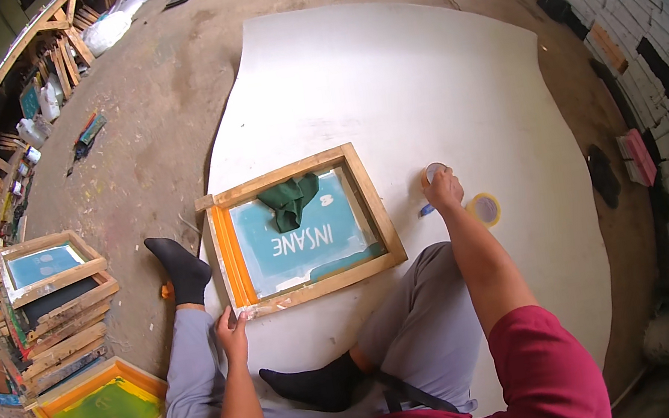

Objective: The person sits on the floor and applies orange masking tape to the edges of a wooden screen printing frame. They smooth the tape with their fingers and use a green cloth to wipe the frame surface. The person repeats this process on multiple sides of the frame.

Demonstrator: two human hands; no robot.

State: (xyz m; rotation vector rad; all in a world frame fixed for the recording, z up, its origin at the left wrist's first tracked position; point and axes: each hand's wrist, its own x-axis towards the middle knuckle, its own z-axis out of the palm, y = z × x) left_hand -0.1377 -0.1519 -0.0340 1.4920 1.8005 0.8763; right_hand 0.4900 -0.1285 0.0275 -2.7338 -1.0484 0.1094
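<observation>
A wooden screen-printing frame point(374, 203) lies on a large white sheet in front of me. Its mesh is blue with pale lettering, and orange tape runs along the left inner edge. On the mesh, near the far side, rests a crumpled dark green cloth point(292, 201). My left hand point(232, 332) grips the frame's near left corner. To the right of the frame, my right hand point(443, 190) is closed on a roll of tape point(433, 171), seen partly behind the fingers. A small blue object point(426, 210) shows beside that hand, its kind unclear. Another tape roll point(485, 210), yellowish, lies close to my right wrist.
My legs are on the white sheet point(382, 63) and beside it. Stacked frames point(68, 335) stand at the left, with a green-meshed frame point(153, 383) nearer me. Paint-stained tools point(88, 135) lie on the floor. White blocks point(626, 18) line the right side.
</observation>
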